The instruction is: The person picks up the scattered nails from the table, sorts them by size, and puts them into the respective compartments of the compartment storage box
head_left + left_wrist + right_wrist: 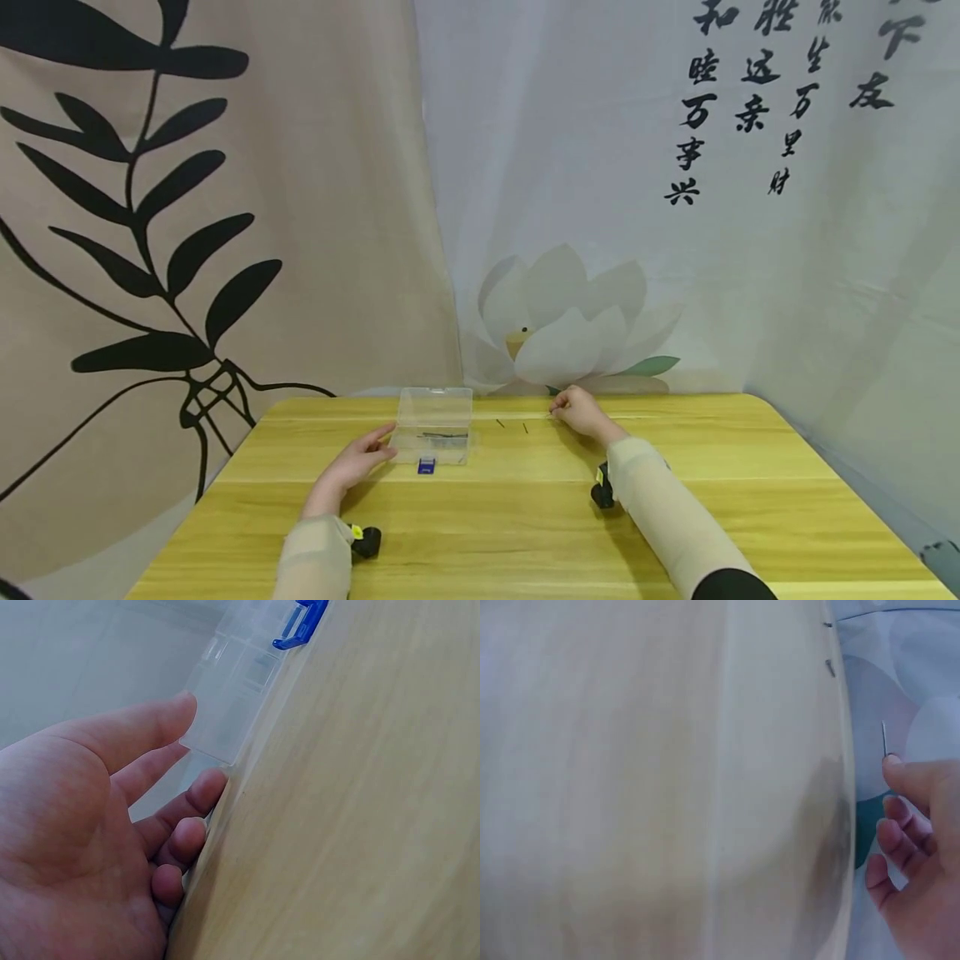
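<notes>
A clear plastic box (402, 457) with a blue latch (426, 465) stands on the table, its lid raised at the back. My left hand (358, 460) is at the box's left side. Its thumb and index fingertip are right at the box's edge in the left wrist view, the other fingers loosely bent near the tabletop. Near the far edge of the table, my right hand (579, 412) pinches a thin metal nail (884, 736) between thumb and index finger. The nail points up from the fingertips, and its lower end is hidden.
Two dark nails lie on the table between the box and my right hand, one (500, 423) closer to the box and the other (526, 428) closer to the hand. Several thin dark pieces (444, 435) lie inside the box. A printed curtain (360, 250) hangs behind the table.
</notes>
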Demonstrator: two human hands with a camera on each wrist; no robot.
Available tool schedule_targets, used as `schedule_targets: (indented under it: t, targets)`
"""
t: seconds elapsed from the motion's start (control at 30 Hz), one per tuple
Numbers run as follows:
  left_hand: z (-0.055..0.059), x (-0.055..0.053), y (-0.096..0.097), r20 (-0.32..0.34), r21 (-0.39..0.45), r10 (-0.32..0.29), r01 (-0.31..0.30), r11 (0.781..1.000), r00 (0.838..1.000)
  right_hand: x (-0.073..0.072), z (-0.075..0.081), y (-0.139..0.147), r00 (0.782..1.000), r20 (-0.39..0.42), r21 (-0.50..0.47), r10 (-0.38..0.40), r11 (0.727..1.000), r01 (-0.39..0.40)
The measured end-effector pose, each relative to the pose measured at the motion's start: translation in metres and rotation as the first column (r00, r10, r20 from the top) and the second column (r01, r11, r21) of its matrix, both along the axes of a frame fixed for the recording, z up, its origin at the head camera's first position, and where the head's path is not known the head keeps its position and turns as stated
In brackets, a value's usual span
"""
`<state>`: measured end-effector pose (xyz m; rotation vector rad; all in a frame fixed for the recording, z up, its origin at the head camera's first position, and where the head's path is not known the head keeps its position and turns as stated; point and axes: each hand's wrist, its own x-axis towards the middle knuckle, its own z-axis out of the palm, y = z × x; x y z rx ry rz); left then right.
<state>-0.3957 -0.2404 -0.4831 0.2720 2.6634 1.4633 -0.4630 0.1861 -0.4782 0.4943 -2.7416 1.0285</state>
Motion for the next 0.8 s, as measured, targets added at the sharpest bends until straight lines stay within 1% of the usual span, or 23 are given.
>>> schedule_targets:
  t: [0.13,0.33,0.57,0.8]
  targets:
    - [0.000,0.000,0.001,-0.005,-0.002,-0.002,0.002,1.000,1.000,0.000,0.009,-0.003,1.000,0.022,-0.012,0.001,1.000,-0.001]
    - [-0.002,-0.001,0.000,-0.002,0.009,-0.009,0.009,1.000,1.000,0.003,0.018,-0.010,0.999,0.013,-0.013,0.035,0.999,-0.035]
    - [-0.005,0.000,-0.003,0.002,0.009,-0.009,0.009,1.000,1.000,0.006,0.018,-0.023,0.999,0.010,-0.003,0.043,0.999,-0.043]
    - [-0.002,0.000,-0.001,-0.006,0.013,-0.008,0.008,1.000,1.000,0.009,0.017,-0.038,0.996,-0.009,0.011,0.094,0.996,-0.094]
